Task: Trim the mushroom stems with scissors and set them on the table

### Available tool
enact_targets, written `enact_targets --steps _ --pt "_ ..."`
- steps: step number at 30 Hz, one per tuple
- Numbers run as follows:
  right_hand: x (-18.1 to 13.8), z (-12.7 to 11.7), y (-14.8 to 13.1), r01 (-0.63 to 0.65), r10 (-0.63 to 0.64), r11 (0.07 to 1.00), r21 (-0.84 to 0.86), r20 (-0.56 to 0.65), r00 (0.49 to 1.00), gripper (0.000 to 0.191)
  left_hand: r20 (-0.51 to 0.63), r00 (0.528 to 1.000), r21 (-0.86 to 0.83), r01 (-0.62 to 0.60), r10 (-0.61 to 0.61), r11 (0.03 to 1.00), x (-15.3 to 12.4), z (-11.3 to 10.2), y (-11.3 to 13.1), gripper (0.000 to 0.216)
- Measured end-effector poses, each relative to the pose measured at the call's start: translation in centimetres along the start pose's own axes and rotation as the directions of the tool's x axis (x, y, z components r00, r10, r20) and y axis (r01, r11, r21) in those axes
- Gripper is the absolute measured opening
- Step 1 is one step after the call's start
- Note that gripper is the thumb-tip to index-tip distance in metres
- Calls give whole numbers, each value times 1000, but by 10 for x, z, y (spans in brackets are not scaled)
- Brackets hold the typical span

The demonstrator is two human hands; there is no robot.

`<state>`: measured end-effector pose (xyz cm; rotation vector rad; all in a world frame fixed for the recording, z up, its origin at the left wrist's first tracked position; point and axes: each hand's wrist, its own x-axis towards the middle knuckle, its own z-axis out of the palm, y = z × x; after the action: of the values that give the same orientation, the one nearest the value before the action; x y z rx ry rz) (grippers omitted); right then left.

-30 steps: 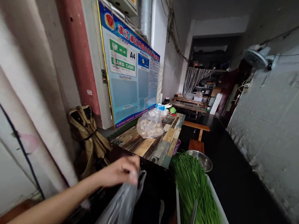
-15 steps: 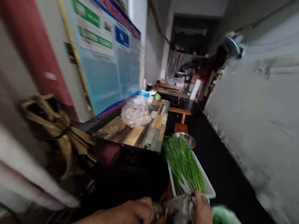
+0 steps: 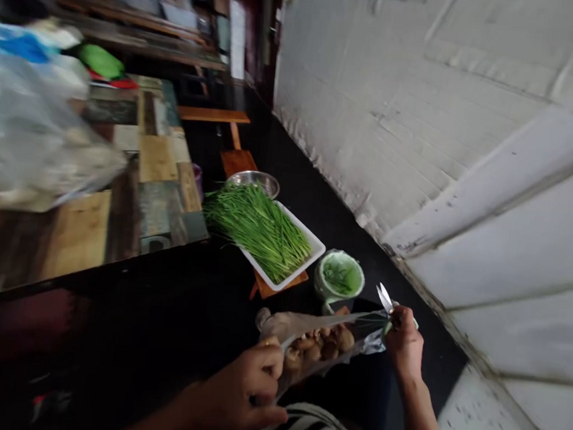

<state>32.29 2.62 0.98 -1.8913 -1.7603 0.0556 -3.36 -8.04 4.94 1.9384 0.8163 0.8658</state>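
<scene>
Surface (image 3: 158,157) in patchwork wood fills your left side, carrying a large clear bag (image 3: 33,132), blurred, with a bright green item (image 3: 102,62) behind it. Moving right, a metal bowl (image 3: 264,183) sits just beyond a white tray (image 3: 313,254) heaped with long green stalks (image 3: 259,233); the tray rests on an orange wooden stool (image 3: 283,287).

Nearer you, the fingers of your left hand (image 3: 246,385) curl at the left end of a plastic bag (image 3: 297,323); they seem to grip its edge, though the dim light hides the exact pinch. The bag stretches between your hands above your lap, its sides spread apart, with brown mushrooms (image 3: 312,350) lying inside.

Past it stands a pale green bucket (image 3: 328,287) with some cut greens in it. Farthest right, your right hand (image 3: 404,342) grasps scissors (image 3: 384,298), blades parted, the bag's right end drawn up to it.

So the bag is spread and the scissors are in hand; the visible mushrooms are all inside, none yet in the bucket that you can see.
</scene>
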Motion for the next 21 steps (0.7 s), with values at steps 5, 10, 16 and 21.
enact_targets --steps 5,10,16,21 --pt "-45 -24 25 -158 151 981 -108 -72 986 26 148 988 88 -52 39 995 21 35 -38 50" --pt "-77 -5 63 -193 206 964 -181 58 977 27 312 949 359 -81 -38 930 43 75 -78 36" --pt "-90 11 88 -250 262 960 -123 87 961 29 455 819 627 -17 -348 779 84 71 -80 18" --pt "-108 23 93 -331 339 940 -79 134 931 34 614 725 619 -195 -314 760 120 95 -73 34"
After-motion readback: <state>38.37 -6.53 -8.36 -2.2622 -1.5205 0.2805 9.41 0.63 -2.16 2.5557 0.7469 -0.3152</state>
